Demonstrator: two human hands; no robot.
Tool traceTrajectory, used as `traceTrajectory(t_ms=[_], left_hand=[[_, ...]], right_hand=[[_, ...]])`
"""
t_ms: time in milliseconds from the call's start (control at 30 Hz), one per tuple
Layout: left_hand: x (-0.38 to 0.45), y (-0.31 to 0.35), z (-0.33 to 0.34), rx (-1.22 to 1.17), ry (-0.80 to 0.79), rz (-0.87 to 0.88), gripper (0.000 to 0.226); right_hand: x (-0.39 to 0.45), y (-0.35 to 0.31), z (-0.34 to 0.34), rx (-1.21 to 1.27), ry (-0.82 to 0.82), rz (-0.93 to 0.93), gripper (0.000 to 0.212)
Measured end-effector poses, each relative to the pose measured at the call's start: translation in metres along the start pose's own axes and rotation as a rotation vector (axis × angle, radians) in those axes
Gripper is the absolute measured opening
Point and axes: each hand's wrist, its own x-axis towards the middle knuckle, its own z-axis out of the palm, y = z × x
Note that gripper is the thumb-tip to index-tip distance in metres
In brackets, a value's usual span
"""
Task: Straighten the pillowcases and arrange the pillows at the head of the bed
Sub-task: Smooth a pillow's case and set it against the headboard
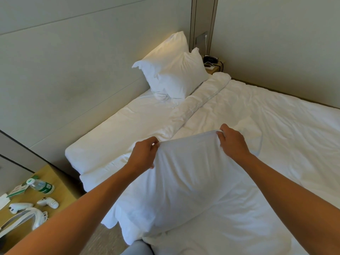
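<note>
A white pillow [184, 183] in its pillowcase stands on the near side of the bed [276, 129], held up in front of me. My left hand [144, 153] pinches its upper left corner. My right hand [232, 141] pinches the upper right corner, and the top edge is pulled taut between them. Two more white pillows lean against the headboard at the far end: a back pillow [165, 54] and a front pillow [182, 76] overlapping it. The near half of the sheet by the headboard is bare.
A folded white duvet [202, 100] covers the bed. A wooden bedside table [46, 181] at lower left holds a water bottle [41, 186], two white controllers [47, 202] and a headset. A second nightstand [214, 68] with a phone stands in the far corner.
</note>
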Motion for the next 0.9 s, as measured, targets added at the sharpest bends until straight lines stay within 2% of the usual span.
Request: traceTrajectory(t_ms=[300, 533, 633, 767, 900], left_hand=[[0.017, -0.003, -0.051, -0.013, 0.125, 0.072, 0.022], [0.064, -0.002, -0.16, 0.004, 0.332, 0.185, 0.022], [0.083, -0.01, -0.203, -0.037, 0.373, 0.194, 0.021], [0.105, -0.046, -0.233, -0.019, 0.338, 0.134, 0.02], [0.117, -0.117, -0.219, 0.09, 0.247, 0.032, 0.018]], right_hand=[[0.027, -0.062, -0.022, 0.009, 0.115, 0.028, 0.025], [0.075, -0.144, -0.054, 0.042, 0.34, -0.049, 0.02], [0.087, -0.18, -0.058, 0.068, 0.412, -0.087, 0.02], [0.088, -0.214, -0.029, 0.094, 0.33, -0.114, 0.022], [0.074, -0.225, 0.041, 0.098, 0.104, -0.077, 0.026]])
